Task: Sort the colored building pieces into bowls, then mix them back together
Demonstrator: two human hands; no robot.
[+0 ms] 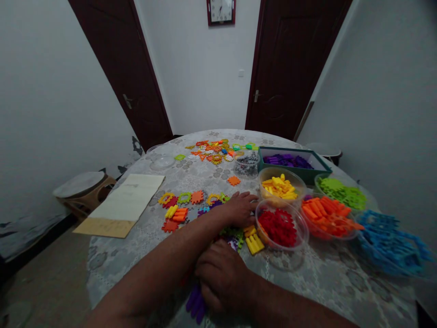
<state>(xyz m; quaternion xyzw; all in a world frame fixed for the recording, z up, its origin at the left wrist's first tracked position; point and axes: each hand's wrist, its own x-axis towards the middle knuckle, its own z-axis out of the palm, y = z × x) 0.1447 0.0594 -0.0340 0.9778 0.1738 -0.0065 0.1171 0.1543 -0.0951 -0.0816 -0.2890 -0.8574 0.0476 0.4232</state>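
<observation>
My left hand (241,208) reaches across the table with its fingers stretched out, close to the rim of a clear bowl of red plastic pieces (278,228). Just below its fingertips lie yellow pieces (254,243). Nearer to me, my right hand (221,273) is closed, its fingers curled under; what they hold, if anything, is hidden. Purple pieces (196,303) show beside and below that hand. Green interlocking pieces (235,234) lie between the two hands, partly covered. Left of my forearm, orange tubular pieces (180,214) sit among toothed flat pieces (197,197).
Bowls of yellow (280,187), orange (329,214), green (341,191) and blue pieces (392,243) stand to the right. Behind them is a dark green box (290,171) with purple pieces. Mixed pieces (213,152) lie at the back; an open notebook (124,202) is at the left.
</observation>
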